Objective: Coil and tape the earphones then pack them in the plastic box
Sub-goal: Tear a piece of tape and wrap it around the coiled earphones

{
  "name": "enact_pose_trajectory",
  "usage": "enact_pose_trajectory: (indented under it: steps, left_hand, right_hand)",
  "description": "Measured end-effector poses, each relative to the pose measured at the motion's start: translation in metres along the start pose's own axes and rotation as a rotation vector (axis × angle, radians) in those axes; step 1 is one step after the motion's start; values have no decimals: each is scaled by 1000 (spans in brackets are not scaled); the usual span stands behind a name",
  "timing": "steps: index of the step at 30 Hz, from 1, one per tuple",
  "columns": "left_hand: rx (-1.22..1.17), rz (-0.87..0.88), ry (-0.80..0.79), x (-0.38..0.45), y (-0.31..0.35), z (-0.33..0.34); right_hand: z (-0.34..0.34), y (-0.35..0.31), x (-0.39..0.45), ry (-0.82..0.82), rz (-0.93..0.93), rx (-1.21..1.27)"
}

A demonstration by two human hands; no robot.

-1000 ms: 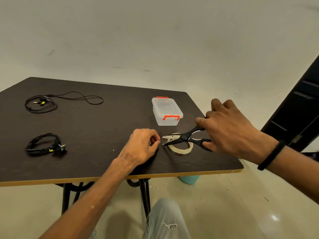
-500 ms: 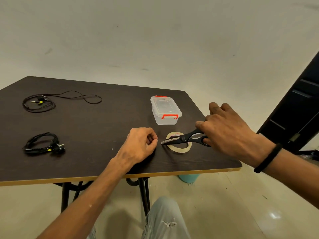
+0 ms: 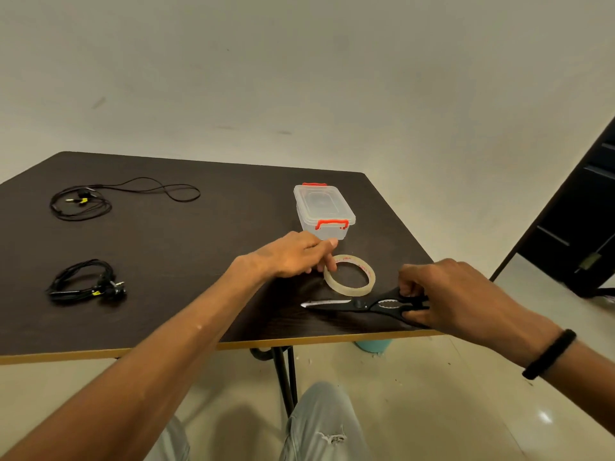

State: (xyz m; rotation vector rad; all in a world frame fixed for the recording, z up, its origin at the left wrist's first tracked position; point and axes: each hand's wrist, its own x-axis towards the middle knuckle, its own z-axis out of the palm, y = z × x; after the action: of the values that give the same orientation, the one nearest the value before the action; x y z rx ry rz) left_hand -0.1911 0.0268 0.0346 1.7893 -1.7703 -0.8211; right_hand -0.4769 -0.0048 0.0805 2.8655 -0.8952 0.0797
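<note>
A coiled black earphone set (image 3: pixel 87 283) lies at the table's left front. A second earphone set (image 3: pixel 109 198) lies loosely spread at the back left. The clear plastic box (image 3: pixel 323 211) with red latches stands shut near the middle right. Just in front of it lies a clear tape roll (image 3: pixel 349 272). My left hand (image 3: pixel 293 256) pinches the roll's left rim. My right hand (image 3: pixel 456 296) grips the handles of black scissors (image 3: pixel 362 304), which lie flat with blades shut, pointing left, in front of the roll.
The dark table (image 3: pixel 186 261) has a light front edge close to the scissors. A dark cabinet (image 3: pixel 579 234) stands at the right. A teal container (image 3: pixel 372 345) sits on the floor under the table. My knees show below.
My left hand moved from a fist near the blades forward to the tape roll's rim. My right hand drew the scissors off the roll, back toward the table's front edge.
</note>
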Motion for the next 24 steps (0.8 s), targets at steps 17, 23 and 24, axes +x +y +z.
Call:
enact_pose_trajectory:
  steps: [17,23,24]
  left_hand:
    - [-192,-27,79,51,24,22]
    - [-372,93,284,9,11,17]
    - [-405,90,305,0,10,15]
  right_hand:
    - [15,90,57,-318,-41,189]
    - [1,78,80,-619,-1,150]
    - [-3,75,81,-633,5,143]
